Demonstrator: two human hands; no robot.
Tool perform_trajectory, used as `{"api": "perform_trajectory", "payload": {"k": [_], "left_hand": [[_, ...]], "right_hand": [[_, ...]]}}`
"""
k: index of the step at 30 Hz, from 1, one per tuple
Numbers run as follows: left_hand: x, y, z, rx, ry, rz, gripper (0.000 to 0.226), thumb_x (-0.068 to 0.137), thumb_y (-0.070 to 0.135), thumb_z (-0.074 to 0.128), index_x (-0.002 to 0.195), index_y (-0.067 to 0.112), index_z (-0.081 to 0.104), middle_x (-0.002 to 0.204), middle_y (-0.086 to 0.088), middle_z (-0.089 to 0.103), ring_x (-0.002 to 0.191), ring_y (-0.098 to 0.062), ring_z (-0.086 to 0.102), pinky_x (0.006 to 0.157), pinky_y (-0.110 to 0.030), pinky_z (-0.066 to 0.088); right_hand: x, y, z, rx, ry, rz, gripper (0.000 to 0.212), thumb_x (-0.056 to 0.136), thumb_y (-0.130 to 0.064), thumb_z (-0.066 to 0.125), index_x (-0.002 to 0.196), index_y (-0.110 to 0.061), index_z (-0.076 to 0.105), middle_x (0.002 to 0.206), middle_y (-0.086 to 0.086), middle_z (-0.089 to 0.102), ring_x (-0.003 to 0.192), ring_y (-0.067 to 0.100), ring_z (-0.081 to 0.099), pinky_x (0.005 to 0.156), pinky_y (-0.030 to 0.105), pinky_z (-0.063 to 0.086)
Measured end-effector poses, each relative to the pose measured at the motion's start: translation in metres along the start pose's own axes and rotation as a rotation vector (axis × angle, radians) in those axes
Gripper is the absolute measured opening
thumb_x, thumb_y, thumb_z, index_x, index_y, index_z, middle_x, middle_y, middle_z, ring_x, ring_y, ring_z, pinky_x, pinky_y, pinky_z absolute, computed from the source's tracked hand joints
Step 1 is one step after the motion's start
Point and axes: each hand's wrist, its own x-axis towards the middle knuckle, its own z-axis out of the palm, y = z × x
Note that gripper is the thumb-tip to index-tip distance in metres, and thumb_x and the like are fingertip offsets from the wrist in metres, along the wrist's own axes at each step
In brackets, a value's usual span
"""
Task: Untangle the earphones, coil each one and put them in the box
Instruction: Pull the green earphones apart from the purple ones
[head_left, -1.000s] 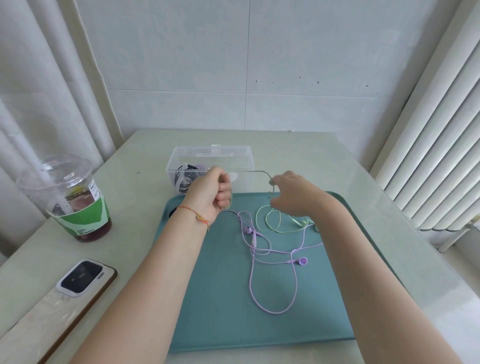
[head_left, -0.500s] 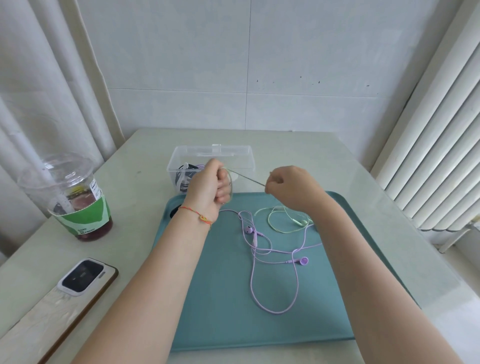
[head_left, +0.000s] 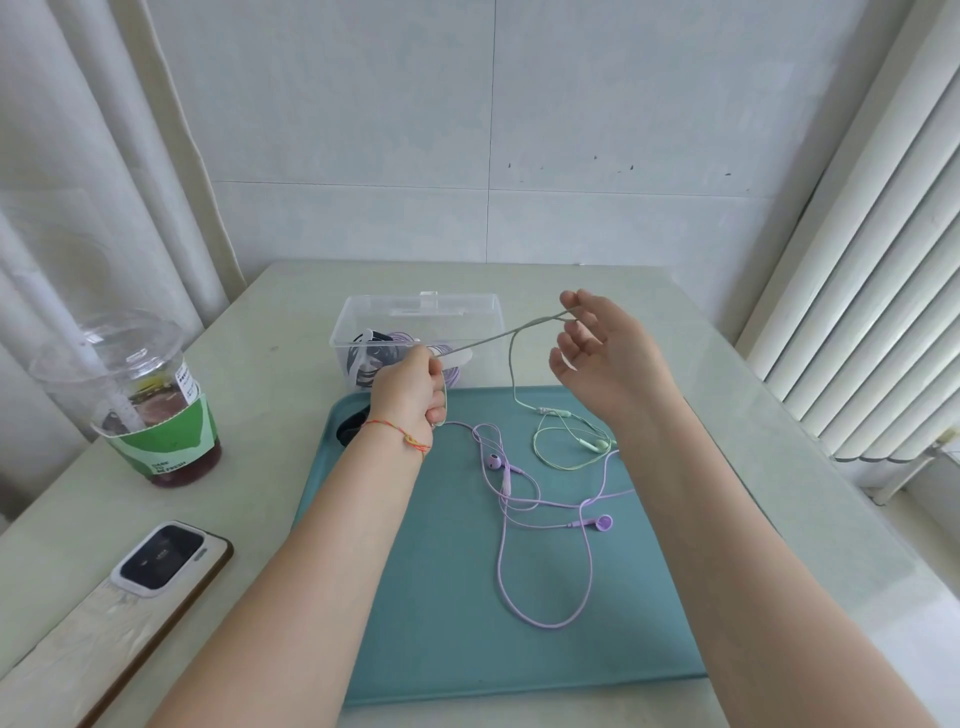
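Note:
My left hand (head_left: 413, 387) is a fist that grips loops of the pale green earphone cord in front of the clear plastic box (head_left: 421, 312). From the fist the green earphones' cord (head_left: 511, 374) runs taut up to my right hand (head_left: 605, 348), which is raised with its other fingers spread and pinches the cord at its fingertips. The cord then drops to the teal tray (head_left: 426, 597), where its green earbuds lie. The purple earphones (head_left: 540, 512) lie loose and looped on the tray. Coiled earphones lie inside the box.
A lidded plastic cup of dark drink (head_left: 150, 410) stands at the left. A phone (head_left: 158, 558) lies on a pale case near the table's left front edge. Curtains hang at the left and a white radiator at the right. A small black thing (head_left: 350, 428) lies under my left wrist.
My right hand rose and moved right and away from the left fist, drawing the green cord taut and lifting more of it off the tray. Its fingers spread. The left fist stayed put.

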Motion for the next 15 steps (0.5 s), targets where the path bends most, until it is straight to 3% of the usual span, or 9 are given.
{"api": "perform_trajectory", "payload": {"k": [3,6,9,12,15], "left_hand": [[0.002,0.001,-0.002,-0.003,0.001,-0.011,0.030,0.091,0.010,0.037,0.062,0.016,0.038,0.036,0.009,0.028,0.029,-0.007,0.019,0.036,-0.012,0.013],[0.002,0.000,-0.002,-0.024,0.002,-0.008,0.029,0.092,0.010,0.036,0.063,0.016,0.040,0.035,0.010,0.028,0.028,-0.006,0.019,0.034,-0.012,0.014],[0.003,0.001,-0.003,-0.086,0.065,0.023,0.030,0.092,0.010,0.034,0.064,0.015,0.041,0.032,0.009,0.027,0.026,-0.006,0.019,0.033,-0.012,0.014],[0.004,0.004,-0.007,-0.172,0.147,0.062,0.031,0.093,0.011,0.036,0.063,0.015,0.042,0.031,0.010,0.028,0.025,-0.007,0.020,0.034,-0.013,0.014],[0.002,0.005,-0.005,-0.173,0.112,0.072,0.032,0.093,0.011,0.036,0.063,0.014,0.042,0.032,0.011,0.027,0.026,-0.006,0.020,0.034,-0.013,0.014]], "right_hand": [[0.000,-0.002,0.000,0.028,-0.012,-0.005,0.019,0.089,-0.025,0.062,0.098,-0.016,0.074,0.074,0.001,0.046,0.065,0.013,0.046,0.070,0.024,0.045],[0.006,0.001,-0.001,-0.090,0.008,-0.027,0.028,0.092,-0.020,0.055,0.118,-0.019,0.067,0.092,0.005,0.054,0.086,0.020,0.058,0.078,0.031,0.052],[0.017,0.008,-0.005,-0.681,0.100,-0.137,0.035,0.090,-0.009,0.050,0.124,-0.004,0.058,0.089,0.005,0.055,0.084,0.022,0.054,0.070,0.032,0.047],[0.026,0.013,-0.019,-1.380,0.171,-0.271,0.032,0.086,-0.018,0.047,0.102,0.002,0.066,0.070,0.006,0.048,0.063,0.020,0.039,0.060,0.029,0.033],[0.022,0.013,-0.024,-1.679,0.255,-0.336,0.021,0.082,-0.024,0.058,0.084,-0.005,0.069,0.072,0.003,0.055,0.065,0.024,0.048,0.059,0.028,0.036]]}}
